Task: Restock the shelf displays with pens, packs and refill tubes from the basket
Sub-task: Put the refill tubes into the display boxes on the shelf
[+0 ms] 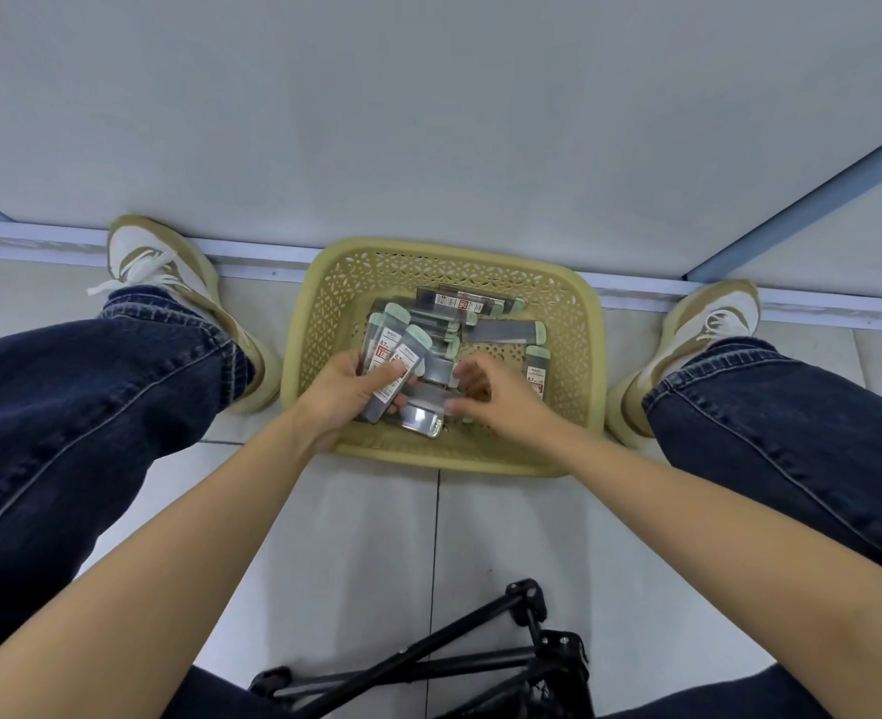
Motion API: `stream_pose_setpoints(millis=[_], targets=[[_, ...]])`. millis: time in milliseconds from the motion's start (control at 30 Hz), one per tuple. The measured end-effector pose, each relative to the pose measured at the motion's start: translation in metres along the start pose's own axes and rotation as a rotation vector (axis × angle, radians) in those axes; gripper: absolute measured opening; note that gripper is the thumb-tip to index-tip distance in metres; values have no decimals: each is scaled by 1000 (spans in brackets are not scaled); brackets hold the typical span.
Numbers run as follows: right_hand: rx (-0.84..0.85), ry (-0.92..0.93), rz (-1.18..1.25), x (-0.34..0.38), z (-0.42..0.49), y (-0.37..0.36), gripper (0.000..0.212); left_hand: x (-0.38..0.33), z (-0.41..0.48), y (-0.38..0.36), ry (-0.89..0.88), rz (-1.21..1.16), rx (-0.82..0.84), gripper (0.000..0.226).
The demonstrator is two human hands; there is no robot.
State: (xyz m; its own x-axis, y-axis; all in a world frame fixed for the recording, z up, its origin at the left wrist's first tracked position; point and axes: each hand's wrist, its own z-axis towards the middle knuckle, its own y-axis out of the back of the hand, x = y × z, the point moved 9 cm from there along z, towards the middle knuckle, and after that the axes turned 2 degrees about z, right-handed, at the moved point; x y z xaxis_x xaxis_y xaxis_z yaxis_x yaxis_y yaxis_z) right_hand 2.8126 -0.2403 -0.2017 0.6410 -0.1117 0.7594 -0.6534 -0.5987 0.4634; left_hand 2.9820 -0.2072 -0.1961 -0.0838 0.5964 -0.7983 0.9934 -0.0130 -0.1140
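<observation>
A yellow perforated basket [579, 324] sits on the floor between my feet. Inside lie several flat refill tubes [506, 332] with dark bodies, pale green caps and red-and-white labels. My left hand [348, 394] grips a small bunch of these tubes [395, 363] over the basket's left side. My right hand [501, 399] reaches into the basket with curled fingers, its fingertips touching a clear tube [428, 399]; whether it grips this tube is unclear. A clear-ended pack [423, 422] lies near the basket's front wall.
A pale shelf base panel [428, 121] rises right behind the basket, with a blue upright [802, 199] at right. My jeans-clad legs and tan shoes [164, 262] flank the basket. A black folded tripod [480, 661] lies on the tiled floor near me.
</observation>
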Motion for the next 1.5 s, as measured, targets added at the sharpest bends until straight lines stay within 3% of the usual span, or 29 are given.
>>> stream_pose_setpoints(millis=[133, 300, 433, 533, 700, 900, 1033, 1133, 1333, 1500], targets=[[40, 128, -419, 0, 2, -21, 45, -1, -2, 2, 18, -6, -15, 21], [59, 198, -381, 14, 10, 5, 20, -7, -4, 3, 13, -12, -45, 21], [64, 214, -238, 28, 9, 50, 12, -16, -3, 11, -6, 108, -108, 28], [127, 162, 57, 41, 5, 68, 11, -24, -5, 9, -20, 95, -113, 31], [112, 125, 406, 64, 0, 77, 15, -45, -18, -20, -33, 109, -1, 25], [-84, 246, 423, 108, -23, 113, 17, -101, -44, -39, -126, 18, 20, 63], [-229, 320, 458, 148, -44, 145, 22, -152, -65, -49, -222, -88, -35, 40], [-254, 360, 511, 182, -64, 166, 27, -199, -87, -59, -361, -11, -53, 30], [-159, 486, 422, 267, -113, 210, 10, -285, -132, -86, -497, 56, 1, 22], [-275, 609, 264, 324, -170, 264, 16, -357, -180, -112, -644, 157, 19, 24]])
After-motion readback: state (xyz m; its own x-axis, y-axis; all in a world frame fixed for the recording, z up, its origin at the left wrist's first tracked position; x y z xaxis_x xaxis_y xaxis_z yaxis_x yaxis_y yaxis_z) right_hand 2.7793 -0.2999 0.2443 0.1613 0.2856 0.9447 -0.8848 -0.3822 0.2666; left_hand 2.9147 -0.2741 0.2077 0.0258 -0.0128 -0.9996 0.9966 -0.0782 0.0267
